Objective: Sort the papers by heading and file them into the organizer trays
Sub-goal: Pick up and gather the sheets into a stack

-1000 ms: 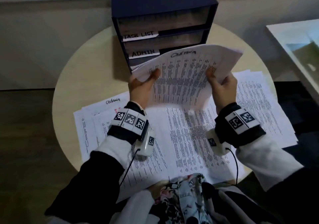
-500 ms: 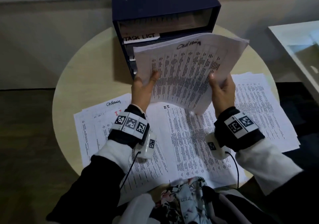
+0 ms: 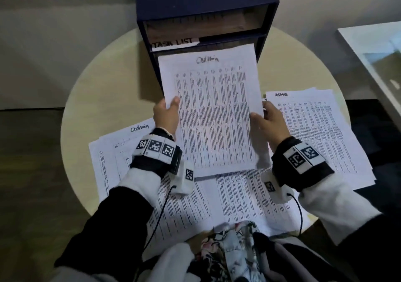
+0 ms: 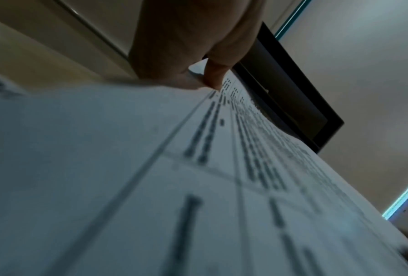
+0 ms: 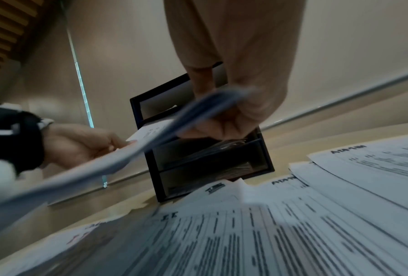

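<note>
I hold a thin stack of printed sheets headed "Admin" (image 3: 213, 108) by both side edges, above the table. My left hand (image 3: 166, 114) pinches its left edge, thumb on top. My right hand (image 3: 268, 119) pinches the right edge (image 5: 198, 112). The stack's top edge lies at the front of the dark blue organizer (image 3: 201, 6), just below the tray labelled "TASK LIST" (image 3: 173, 42). The lower trays are hidden behind the sheets in the head view. In the left wrist view the sheet (image 4: 198, 168) fills the frame under my thumb.
More printed papers cover the near half of the round beige table (image 3: 104, 99): a pile headed "ADMIN" (image 3: 314, 129) on the right, sheets headed "Admin" (image 3: 121, 142) on the left, others (image 3: 234, 199) in the middle. A white surface (image 3: 373, 51) stands at far right.
The held stack has flattened out from a bent, tilted pose and squared up. Both hands have carried it forward, its top edge now at the organizer's front below the top tray.
</note>
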`<state>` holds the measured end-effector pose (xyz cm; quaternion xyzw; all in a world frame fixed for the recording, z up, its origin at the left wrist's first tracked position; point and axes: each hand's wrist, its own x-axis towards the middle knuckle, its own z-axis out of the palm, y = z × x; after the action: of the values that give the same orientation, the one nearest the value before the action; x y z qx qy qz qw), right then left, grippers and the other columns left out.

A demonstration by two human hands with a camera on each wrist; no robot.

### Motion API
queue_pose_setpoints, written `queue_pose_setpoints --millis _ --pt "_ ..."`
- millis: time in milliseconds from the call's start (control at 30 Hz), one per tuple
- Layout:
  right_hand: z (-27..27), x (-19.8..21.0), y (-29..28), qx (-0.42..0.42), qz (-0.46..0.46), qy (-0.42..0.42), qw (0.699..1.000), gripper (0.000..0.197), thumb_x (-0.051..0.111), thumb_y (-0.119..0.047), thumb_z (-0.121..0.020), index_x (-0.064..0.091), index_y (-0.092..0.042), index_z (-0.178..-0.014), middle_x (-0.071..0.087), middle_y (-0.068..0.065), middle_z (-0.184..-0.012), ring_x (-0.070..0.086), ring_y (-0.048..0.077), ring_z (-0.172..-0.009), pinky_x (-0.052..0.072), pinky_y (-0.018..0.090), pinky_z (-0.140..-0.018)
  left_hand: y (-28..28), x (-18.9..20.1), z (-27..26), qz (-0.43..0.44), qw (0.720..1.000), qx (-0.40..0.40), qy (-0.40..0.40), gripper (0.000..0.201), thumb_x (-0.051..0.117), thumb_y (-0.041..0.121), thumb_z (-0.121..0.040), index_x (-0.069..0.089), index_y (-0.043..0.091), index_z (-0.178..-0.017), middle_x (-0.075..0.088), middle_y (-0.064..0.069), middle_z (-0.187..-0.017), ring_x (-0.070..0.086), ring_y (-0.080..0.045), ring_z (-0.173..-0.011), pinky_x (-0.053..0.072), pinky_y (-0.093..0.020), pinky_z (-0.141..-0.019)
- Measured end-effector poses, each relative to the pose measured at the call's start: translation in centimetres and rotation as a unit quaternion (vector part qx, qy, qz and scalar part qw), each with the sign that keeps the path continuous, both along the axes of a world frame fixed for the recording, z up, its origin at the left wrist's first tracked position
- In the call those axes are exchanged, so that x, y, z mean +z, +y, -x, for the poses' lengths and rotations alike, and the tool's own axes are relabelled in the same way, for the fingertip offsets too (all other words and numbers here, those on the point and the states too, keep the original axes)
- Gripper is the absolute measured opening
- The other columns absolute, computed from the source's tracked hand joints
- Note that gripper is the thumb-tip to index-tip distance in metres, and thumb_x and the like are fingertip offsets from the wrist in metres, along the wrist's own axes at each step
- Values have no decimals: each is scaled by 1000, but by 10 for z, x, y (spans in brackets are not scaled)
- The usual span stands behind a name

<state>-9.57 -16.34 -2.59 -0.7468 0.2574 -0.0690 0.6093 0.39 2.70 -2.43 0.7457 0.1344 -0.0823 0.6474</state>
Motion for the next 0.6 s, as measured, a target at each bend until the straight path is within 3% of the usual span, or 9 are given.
queue_pose_setpoints --millis 100,200,300,367,433,467,500,533,600 --pt "18 -1 -1 67 -66 -10 996 20 48 -4 -94 47 -13 -111 60 -3 -81 60 0 -59 47 15 -51 -2 12 -19 1 1000 20 1 37 49 23 -96 51 6 -129 56 -5 -130 51 -19 -115 36 -23 -93" --pt "27 -6 -6 100 -111 15 989 26 49 -5 -93 46 -18 -114 66 -3 -83 62 9 -50 44 19 -41 -6 25 -40 4 999 18 30 47 46 25 -97 38 3 -139 43 -9 -143 43 -23 -129 34 -29 -102" --pt "22 -6 -9 60 -128 12 990 18 46 -2 -93 50 -14 -106 64 -1 -66 52 10 -34 38 16 -35 -9 37 -55 14 1000 -5 23 27 39 16 -98 53 3 -117 50 -23 -134 51 -20 -99 37 -26 -82" --pt "8 -1 -12 -6 -140 -7 990 16 44 0 -94 50 -8 -107 57 6 -71 47 7 -31 38 15 -35 -9 38 -62 15 999 -10 30 10 38 8 -96 48 8 -94 54 -25 -127 45 -15 -86 37 -26 -75" --pt "-12 7 -13 -51 -185 -46 980 13 40 3 -95 48 -3 -103 53 7 -77 46 7 -30 38 15 -35 -7 34 -65 -4 1000 -20 18 26 38 1 -93 38 10 -69 63 -10 -90 41 -15 -61 34 -22 -58" --pt "-23 11 -12 -60 -202 -61 976 14 38 4 -96 49 -3 -99 54 8 -78 48 8 -31 38 16 -36 -5 33 -63 5 1000 -18 17 33 39 0 -93 35 12 -63 56 1 -68 38 -13 -51 31 -21 -50" --pt "-34 15 -12 -65 -209 -69 973 19 34 5 -96 50 -5 -95 57 9 -79 52 8 -33 39 17 -36 -5 34 -60 10 1000 -24 13 32 39 1 -93 42 12 -63 54 5 -61 43 -11 -49 38 -20 -49" --pt "-46 20 -10 -62 -215 -74 972 23 30 6 -97 50 -6 -93 61 11 -76 56 9 -36 40 16 -37 -5 34 -58 14 999 -32 8 24 41 2 -93 54 10 -74 60 4 -68 54 -12 -58 49 -23 -58" --pt "-69 30 -6 -57 -222 -81 970 27 23 7 -96 47 -3 -101 66 10 -66 62 10 -41 43 15 -39 -5 30 -54 13 999 -24 -17 22 45 7 -92 59 5 -109 65 -3 -96 61 -17 -84 53 -33 -83"
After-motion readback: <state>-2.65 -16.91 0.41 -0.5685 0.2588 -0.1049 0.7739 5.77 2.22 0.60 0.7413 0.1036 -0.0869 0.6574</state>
